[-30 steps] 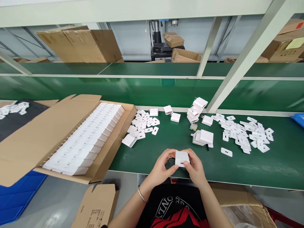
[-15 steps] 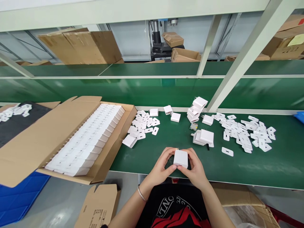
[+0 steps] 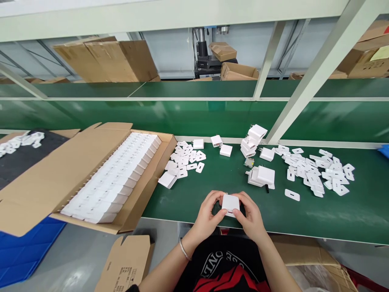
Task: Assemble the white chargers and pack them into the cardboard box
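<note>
Grip of left hand [image 3: 207,215] and right hand [image 3: 251,215] is pinched on a white charger [image 3: 231,202] over the surface [image 3: 188,202], while rows of chargers [image 3: 117,178] are already boxed and loose chargers [image 3: 265,174] are left outside.

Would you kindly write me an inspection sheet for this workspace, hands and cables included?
Surface: green tabletop, glossy.
Job's things: white block in hand; pronged blocks standing about; slotted plates in two loose piles; open carton holding rows of white pieces.
Clutter: small black piece near the pronged blocks.
Hands: left and right both grip the white block.
Cables: thin dark line beside the rear machine, possibly one.
Surroundings: cardboard boxes behind.
</note>
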Motion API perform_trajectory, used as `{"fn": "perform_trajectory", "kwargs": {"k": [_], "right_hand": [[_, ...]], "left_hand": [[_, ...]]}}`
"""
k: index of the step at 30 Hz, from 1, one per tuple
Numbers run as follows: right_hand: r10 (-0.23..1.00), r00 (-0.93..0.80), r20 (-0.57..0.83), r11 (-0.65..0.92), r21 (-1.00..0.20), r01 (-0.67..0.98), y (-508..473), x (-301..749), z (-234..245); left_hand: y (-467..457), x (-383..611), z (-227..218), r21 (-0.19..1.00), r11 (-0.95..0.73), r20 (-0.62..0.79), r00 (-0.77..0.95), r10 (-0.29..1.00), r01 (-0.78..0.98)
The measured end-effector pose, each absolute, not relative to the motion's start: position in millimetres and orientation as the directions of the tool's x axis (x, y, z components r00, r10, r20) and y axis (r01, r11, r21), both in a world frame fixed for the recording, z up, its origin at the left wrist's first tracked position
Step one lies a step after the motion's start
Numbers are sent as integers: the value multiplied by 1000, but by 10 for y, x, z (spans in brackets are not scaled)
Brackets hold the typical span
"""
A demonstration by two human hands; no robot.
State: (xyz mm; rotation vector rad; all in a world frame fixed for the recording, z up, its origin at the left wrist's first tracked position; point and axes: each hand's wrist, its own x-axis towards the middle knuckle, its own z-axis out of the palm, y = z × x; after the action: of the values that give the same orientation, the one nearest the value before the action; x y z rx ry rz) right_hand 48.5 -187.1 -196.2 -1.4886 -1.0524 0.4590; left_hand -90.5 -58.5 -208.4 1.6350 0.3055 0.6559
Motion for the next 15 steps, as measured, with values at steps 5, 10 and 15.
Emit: {"fn": "perform_trajectory", "kwargs": {"k": [5,10,15], "right_hand": [[799,534,275,82,-931,357,-1839,477,-1932],[825,515,233,46,-936,350,-1817,446,-1889],[829,529,182,16,-952,304,-1850,437,-1913]], "left_hand": [[-592,-892,-2100,979,-123,205,806,555,-164],[-578,-883,-2110,979,-42,188,805,563,-200],[-555,-888,-2096,968,-37,232,826,515,-248]]}}
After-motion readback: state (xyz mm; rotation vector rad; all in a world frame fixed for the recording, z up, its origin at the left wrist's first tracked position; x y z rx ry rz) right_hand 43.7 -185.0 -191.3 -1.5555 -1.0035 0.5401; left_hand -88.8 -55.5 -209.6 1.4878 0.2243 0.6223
